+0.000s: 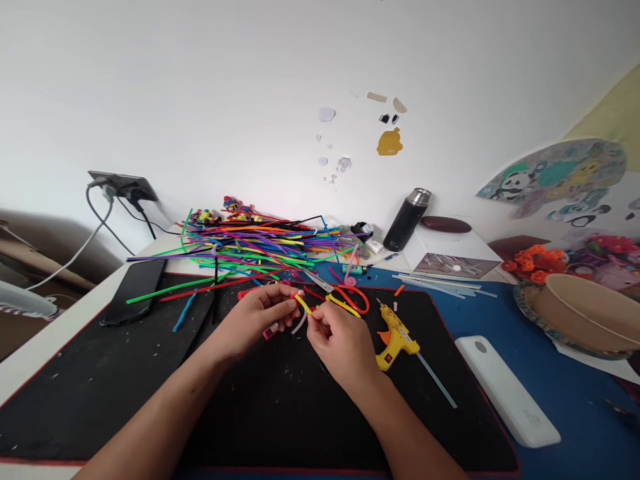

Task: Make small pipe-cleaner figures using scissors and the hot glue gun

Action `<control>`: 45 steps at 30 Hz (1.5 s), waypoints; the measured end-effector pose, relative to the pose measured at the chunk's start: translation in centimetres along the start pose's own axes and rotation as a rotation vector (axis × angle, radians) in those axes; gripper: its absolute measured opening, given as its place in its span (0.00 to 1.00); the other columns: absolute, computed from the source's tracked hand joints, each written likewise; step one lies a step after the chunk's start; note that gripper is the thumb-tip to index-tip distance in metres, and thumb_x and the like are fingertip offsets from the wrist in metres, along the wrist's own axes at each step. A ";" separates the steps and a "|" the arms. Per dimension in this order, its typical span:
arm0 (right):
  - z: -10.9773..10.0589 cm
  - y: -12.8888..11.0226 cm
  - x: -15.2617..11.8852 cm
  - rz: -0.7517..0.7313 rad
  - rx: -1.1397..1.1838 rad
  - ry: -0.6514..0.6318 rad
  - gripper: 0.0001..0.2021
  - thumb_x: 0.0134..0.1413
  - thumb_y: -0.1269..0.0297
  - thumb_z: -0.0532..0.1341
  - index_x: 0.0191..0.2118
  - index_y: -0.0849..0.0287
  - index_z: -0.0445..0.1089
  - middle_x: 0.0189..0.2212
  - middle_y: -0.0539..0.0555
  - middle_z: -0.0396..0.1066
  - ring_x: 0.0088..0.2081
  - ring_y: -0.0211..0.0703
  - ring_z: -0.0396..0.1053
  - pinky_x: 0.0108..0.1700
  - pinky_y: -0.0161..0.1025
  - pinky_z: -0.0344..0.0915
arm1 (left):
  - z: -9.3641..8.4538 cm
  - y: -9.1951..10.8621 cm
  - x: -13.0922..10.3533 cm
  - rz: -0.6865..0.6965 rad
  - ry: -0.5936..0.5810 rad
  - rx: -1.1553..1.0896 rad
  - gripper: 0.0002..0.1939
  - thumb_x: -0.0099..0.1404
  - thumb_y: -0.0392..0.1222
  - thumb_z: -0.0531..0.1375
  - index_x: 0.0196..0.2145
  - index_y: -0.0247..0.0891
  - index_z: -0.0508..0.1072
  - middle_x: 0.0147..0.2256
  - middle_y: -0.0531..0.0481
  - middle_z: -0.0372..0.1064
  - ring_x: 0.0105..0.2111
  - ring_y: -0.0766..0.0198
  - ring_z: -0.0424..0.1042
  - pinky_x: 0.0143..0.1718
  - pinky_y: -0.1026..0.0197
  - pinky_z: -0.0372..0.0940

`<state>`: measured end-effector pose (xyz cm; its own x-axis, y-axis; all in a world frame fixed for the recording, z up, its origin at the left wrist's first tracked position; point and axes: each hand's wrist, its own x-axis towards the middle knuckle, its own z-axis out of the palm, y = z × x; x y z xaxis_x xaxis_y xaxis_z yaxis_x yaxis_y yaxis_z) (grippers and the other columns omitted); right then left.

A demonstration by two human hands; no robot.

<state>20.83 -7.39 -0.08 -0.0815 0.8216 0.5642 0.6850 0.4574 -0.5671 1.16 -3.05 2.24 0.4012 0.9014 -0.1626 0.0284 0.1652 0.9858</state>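
Note:
Above the middle of the black mat, my left hand pinches one end of a short yellow pipe cleaner. My right hand has its fingers closed at the strip's other end, where a bit of red shows. A pale curved strip hangs between the hands, and a small pink and white piece shows under my left fingers. Just behind my hands lie scissors with red handles. To the right of my right hand, a yellow glue gun rests on the mat with a clear stick in it.
Colourful pipe cleaners are heaped along the wall. A black phone lies at the left. At the right are a black bottle, a white box, glue sticks, a white case and a round bowl.

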 end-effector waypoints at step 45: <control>-0.6 -0.9 0.0 0.090 0.076 -0.082 0.06 0.62 0.66 0.59 0.32 0.54 0.69 0.23 0.48 0.73 0.23 0.39 0.69 0.28 0.35 0.57 | 0.1 -0.5 0.0 0.030 0.033 -0.060 0.18 0.66 0.56 0.68 0.40 0.39 0.76 0.31 0.49 0.75 0.25 0.64 0.69 0.25 0.63 0.61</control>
<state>20.61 -7.98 0.80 -0.0832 0.8843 0.4594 0.6357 0.4022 -0.6589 1.25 -3.15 1.71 0.3705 0.9189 -0.1355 -0.0380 0.1608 0.9863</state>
